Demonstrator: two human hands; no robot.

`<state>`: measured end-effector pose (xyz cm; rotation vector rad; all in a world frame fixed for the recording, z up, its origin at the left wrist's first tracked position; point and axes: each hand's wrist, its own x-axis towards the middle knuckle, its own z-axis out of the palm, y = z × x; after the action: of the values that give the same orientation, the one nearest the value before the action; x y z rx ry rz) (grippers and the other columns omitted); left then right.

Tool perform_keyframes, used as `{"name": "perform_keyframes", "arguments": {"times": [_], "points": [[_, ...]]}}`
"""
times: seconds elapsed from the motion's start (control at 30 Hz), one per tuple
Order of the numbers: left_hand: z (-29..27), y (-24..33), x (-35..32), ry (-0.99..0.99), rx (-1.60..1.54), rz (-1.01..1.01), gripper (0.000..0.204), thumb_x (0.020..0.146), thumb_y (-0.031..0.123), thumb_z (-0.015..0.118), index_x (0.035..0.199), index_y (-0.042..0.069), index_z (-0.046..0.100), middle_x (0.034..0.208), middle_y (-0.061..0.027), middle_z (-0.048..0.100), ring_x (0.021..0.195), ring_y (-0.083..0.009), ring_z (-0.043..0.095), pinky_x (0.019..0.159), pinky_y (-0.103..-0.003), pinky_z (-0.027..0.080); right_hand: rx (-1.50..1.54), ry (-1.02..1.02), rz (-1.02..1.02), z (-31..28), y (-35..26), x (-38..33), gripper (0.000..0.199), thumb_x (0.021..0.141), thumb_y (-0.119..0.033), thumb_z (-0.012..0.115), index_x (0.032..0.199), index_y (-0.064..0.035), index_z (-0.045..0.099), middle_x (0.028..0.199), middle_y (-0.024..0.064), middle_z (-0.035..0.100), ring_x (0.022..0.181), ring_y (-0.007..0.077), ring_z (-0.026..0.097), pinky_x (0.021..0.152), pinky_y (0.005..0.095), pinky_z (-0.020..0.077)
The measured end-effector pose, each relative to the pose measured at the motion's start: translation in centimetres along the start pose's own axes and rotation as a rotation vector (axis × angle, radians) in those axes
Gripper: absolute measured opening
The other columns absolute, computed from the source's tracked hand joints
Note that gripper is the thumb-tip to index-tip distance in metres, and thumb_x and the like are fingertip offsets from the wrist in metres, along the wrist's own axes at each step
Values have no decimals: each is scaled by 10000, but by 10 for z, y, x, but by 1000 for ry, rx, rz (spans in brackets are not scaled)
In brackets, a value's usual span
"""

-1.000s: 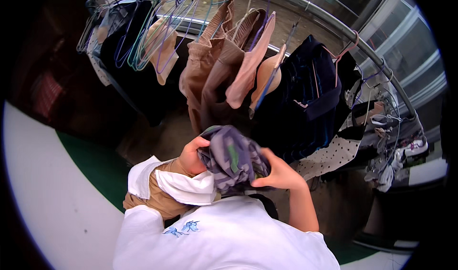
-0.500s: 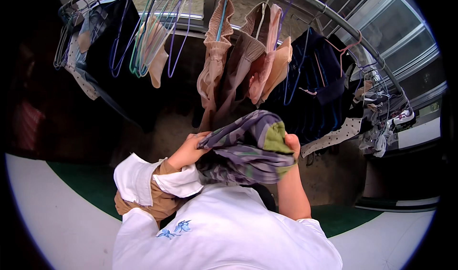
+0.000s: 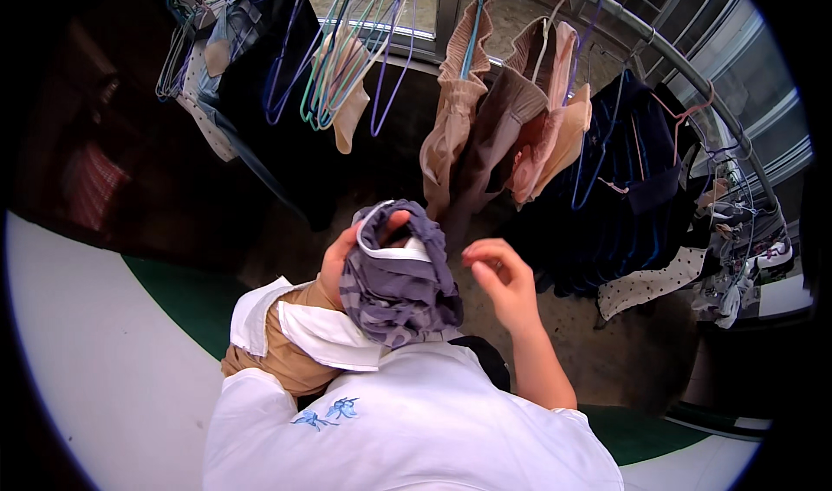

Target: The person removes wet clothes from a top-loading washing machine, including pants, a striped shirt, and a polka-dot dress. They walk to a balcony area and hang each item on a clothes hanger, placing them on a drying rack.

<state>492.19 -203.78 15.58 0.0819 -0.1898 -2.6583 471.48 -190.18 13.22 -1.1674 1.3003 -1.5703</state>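
Observation:
In front of my chest, my left hand (image 3: 334, 264) grips a bunched purple-grey patterned garment (image 3: 400, 296). Its fingers reach into an opening edged with a white band. Over my left forearm hangs a tan garment (image 3: 288, 342) with wide white parts. My right hand (image 3: 504, 285) is raised just right of the patterned garment, apart from it. Its fingers are bent and parted, with nothing in them.
Ahead, a curved metal rail (image 3: 685, 62) carries pink and brown gathered clothes (image 3: 455, 101), dark striped clothes (image 3: 628, 188) and small items at the right. Bare coloured hangers (image 3: 347, 58) cluster left of centre, beside dark clothes (image 3: 269, 66). A window stands behind.
My right hand has let go of the patterned garment, which is now bunched up in my left hand with its white-edged opening showing. The hanging clothes have shifted rightward in view.

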Motion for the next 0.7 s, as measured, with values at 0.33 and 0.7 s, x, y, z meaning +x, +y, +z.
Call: {"name": "perform_keyframes", "arguments": {"times": [0.33, 0.7], "points": [[-43, 136, -9, 98, 506, -446, 493, 889, 134, 625, 1328, -48, 492, 1296, -209, 584, 1175, -321, 592, 1041, -434, 460, 523, 21, 172, 72, -43, 41, 297, 883, -97, 608, 1152, -22, 507, 1096, 56, 605, 1015, 104, 571, 906, 247, 452], [-98, 248, -17, 158, 1508, -47, 250, 942, 165, 651, 1130, 8, 605, 1058, -64, 651, 1019, -152, 607, 906, -287, 480, 464, 469, -1, 193, -45, 101, 262, 948, -33, 561, 1194, -26, 471, 1124, 99, 622, 981, 128, 618, 870, 276, 505]]}}
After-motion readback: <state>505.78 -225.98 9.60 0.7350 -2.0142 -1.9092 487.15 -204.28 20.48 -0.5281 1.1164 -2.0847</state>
